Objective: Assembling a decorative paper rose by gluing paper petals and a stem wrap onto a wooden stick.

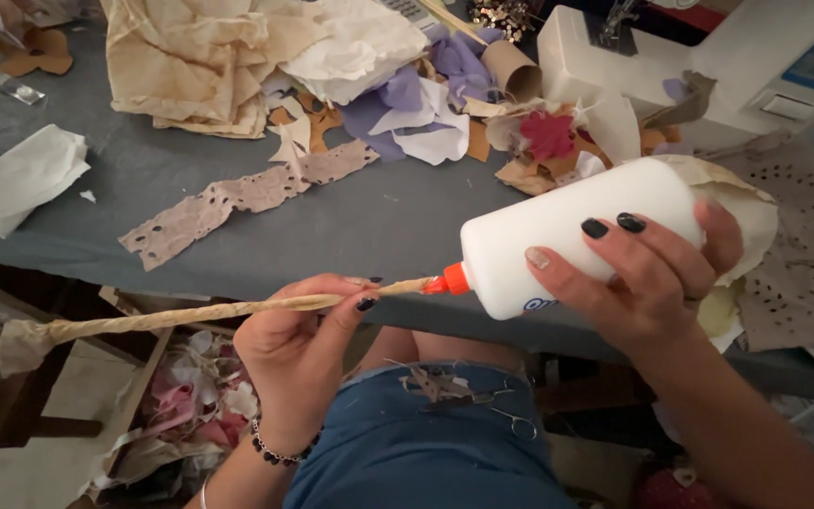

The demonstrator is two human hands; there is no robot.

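Observation:
My left hand [299,353] pinches a long stick of twisted tan paper [190,316] near its right end; the stick runs left to a crumpled end below the table edge. My right hand [647,278] grips a white glue bottle [567,236] held sideways. Its orange nozzle [447,280] touches the right tip of the twisted paper. Both hands hover over my lap, in front of the grey table [379,226].
A perforated beige paper strip [237,198] lies on the table. Stained paper sheets [190,61], purple and white scraps [416,104], a cardboard tube [512,68] and a white sewing machine [708,57] sit at the back. Scraps fill a box on the floor [181,405].

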